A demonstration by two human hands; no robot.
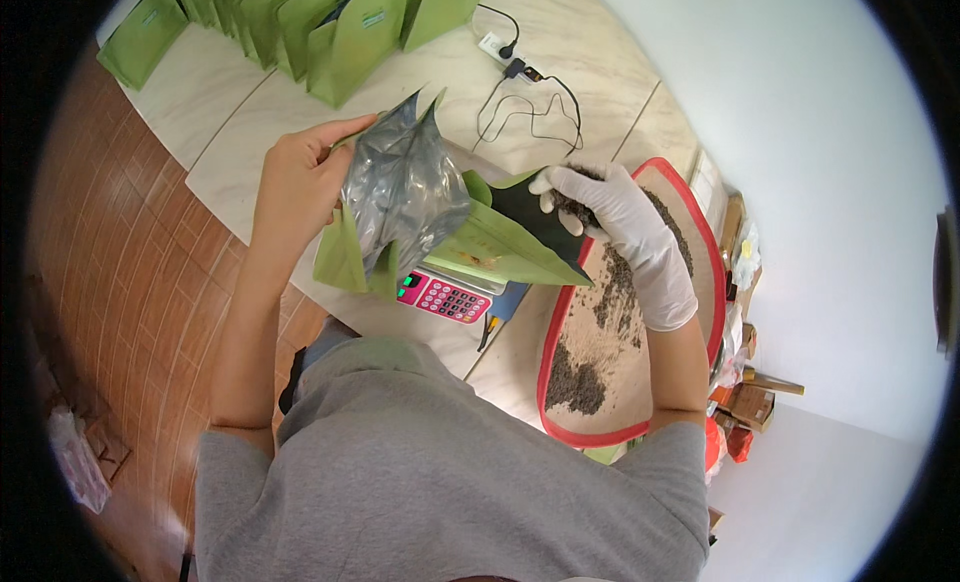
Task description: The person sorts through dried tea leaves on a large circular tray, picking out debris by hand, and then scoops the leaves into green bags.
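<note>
- We saw a glossy silver pouch (pixel 405 182), green at its edges.
- We noted plain white on the glove (pixel 640 237).
- We saw blackish-brown crumbs (pixel 575 382) speckling a beige, red-rimmed tray (pixel 628 389).
- We found the keypad (pixel 452 300) bright pink.
- We saw green standing bags (pixel 350 52) on a cream, grey-veined tabletop (pixel 570 32).
- We noted reddish-brown floor tiles (pixel 150 262), pale-lined, and a plain grey shirt (pixel 480 482).
</note>
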